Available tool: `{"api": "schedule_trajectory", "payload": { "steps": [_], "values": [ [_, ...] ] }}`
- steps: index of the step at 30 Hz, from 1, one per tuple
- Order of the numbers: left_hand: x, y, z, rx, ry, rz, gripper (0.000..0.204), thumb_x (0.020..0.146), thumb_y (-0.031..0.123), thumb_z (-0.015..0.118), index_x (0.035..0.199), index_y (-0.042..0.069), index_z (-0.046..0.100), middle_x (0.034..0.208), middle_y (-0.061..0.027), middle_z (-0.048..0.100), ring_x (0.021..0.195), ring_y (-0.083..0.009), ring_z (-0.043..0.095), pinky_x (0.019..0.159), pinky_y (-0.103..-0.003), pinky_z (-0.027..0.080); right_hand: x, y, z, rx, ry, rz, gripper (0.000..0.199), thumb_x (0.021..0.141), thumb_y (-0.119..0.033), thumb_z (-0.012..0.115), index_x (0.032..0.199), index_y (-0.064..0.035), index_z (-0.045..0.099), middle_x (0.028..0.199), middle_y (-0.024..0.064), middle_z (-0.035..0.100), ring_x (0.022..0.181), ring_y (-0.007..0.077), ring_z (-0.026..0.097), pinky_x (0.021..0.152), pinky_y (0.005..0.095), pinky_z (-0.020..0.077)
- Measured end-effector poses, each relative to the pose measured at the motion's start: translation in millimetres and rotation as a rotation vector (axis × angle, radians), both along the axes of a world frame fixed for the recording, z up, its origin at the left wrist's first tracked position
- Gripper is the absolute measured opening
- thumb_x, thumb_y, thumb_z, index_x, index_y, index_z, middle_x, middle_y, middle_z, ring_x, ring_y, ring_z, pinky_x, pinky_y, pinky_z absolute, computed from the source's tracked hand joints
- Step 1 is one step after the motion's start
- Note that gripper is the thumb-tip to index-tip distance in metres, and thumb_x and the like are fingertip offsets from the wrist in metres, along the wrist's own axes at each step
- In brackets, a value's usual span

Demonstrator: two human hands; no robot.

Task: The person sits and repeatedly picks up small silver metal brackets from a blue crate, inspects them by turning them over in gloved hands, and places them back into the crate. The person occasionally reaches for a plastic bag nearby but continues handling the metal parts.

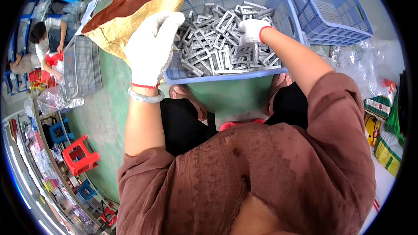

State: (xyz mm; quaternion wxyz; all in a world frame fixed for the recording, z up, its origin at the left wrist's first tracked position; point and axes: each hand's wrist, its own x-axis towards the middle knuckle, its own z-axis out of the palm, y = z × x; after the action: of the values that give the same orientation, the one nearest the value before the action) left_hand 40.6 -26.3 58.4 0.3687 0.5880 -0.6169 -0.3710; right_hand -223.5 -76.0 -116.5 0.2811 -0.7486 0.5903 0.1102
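Observation:
A blue plastic crate (230, 77) in front of me holds a heap of small grey rectangular frames (211, 39), metal-looking. My left hand (150, 48), in a white glove with a red cuff, hovers at the crate's left rim, beside an open sack. Its fingers are bent toward the thumb, and a sliver of grey shows at their edge; what they hold is mostly hidden. My right hand (252, 31), gloved the same way, reaches into the right part of the heap. Its fingers curl down among the frames, so their grip is hidden. The sack (115, 35) is yellow-tan outside and reddish-brown inside.
Another blue crate (335, 37) stands at the far right, with clear plastic bags (361, 69) below it. On the left are a grey mesh crate (82, 67), a red stool (80, 155) and a seated person (50, 43) handling red material. My feet flank the near side of the crate.

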Motion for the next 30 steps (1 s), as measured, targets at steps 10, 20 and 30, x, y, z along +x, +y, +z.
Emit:
{"api": "schedule_trajectory", "payload": {
  "steps": [10,20,30],
  "values": [
    [19.1,-11.6,-10.0,0.109,-0.006,-0.113,0.034,0.087,0.023,0.076,0.110,-0.002,0.070,0.081,-0.0051,0.069,0.066,-0.0078,0.061,0.057,-0.021,0.048,97.2,-10.7,-124.9,0.215,0.109,0.316,0.061,0.058,-0.010,0.083,0.117,-0.0097,0.068,0.105,0.0146,0.073,0.101,0.0308,0.071,0.079,0.0421,0.0580],
    [32.5,-14.0,-17.2,0.069,-0.179,-0.233,0.029,0.090,0.021,0.073,0.109,-0.001,0.071,0.083,-0.0034,0.068,0.068,-0.0066,0.061,0.058,-0.021,0.048,113.6,-30.3,-120.7,0.347,0.144,0.304,0.074,0.053,-0.023,0.092,0.121,-0.0037,0.067,0.124,0.0140,0.068,0.109,0.0281,0.067,0.086,0.0408,0.0572],
    [32.5,-15.3,-15.2,0.119,-0.197,-0.261,0.028,0.090,0.021,0.073,0.108,-0.001,0.071,0.088,-0.0033,0.069,0.073,-0.0070,0.062,0.062,-0.021,0.051,113.7,-31.4,-114.6,0.413,0.082,0.147,0.076,0.072,-0.043,0.079,0.136,-0.0095,0.057,0.134,0.0168,0.060,0.121,0.0313,0.060,0.099,0.0423,0.0506]
  ]
}}
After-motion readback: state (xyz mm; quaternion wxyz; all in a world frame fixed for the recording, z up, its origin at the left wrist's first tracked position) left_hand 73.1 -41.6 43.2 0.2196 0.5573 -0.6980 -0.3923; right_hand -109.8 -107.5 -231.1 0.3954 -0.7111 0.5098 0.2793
